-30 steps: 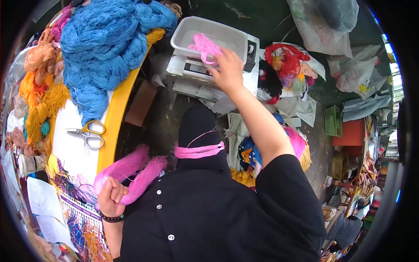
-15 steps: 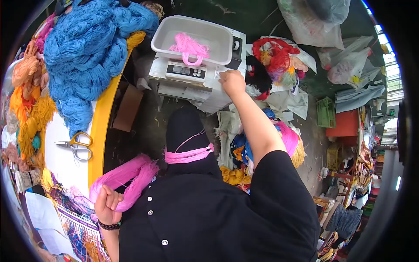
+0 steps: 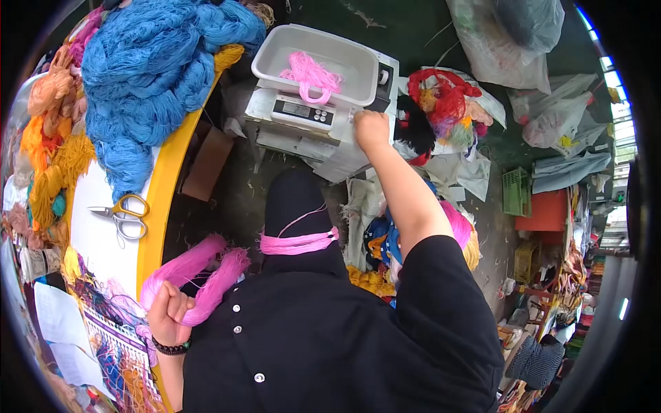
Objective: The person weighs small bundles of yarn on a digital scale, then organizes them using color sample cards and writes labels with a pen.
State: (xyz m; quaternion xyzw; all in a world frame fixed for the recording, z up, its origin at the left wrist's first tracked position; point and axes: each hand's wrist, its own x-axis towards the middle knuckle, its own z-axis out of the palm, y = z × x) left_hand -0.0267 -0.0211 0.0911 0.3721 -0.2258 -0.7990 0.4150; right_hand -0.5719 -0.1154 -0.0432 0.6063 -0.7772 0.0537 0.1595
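Observation:
My left hand (image 3: 169, 313) is closed around a pink yarn skein (image 3: 224, 286), which hangs in a loop beside my black shirt. My right hand (image 3: 372, 131) reaches forward to the right end of the digital scale (image 3: 303, 114); its fingers are bent together, and what they grip, if anything, is hidden. On the scale stands a white plastic tub (image 3: 265, 60) with a smaller bundle of pink yarn (image 3: 313, 74) inside, one loop hanging over the front rim. A band of pink yarn (image 3: 297, 242) is wrapped across my black-clad leg.
At the left, a yellow-edged white table (image 3: 103, 186) bears a heap of blue yarn (image 3: 148, 76), yellow-handled scissors (image 3: 124, 217) and colour sample sheets (image 3: 124, 330). Mixed yarn (image 3: 447, 100) lies right of the scale, with plastic bags (image 3: 506, 41) beyond. A green crate (image 3: 515, 184) stands farther right.
The view has shifted slightly, so the scale and table appear a little farther right. My left hand keeps the pink skein, and my right hand stays at the scale's end.

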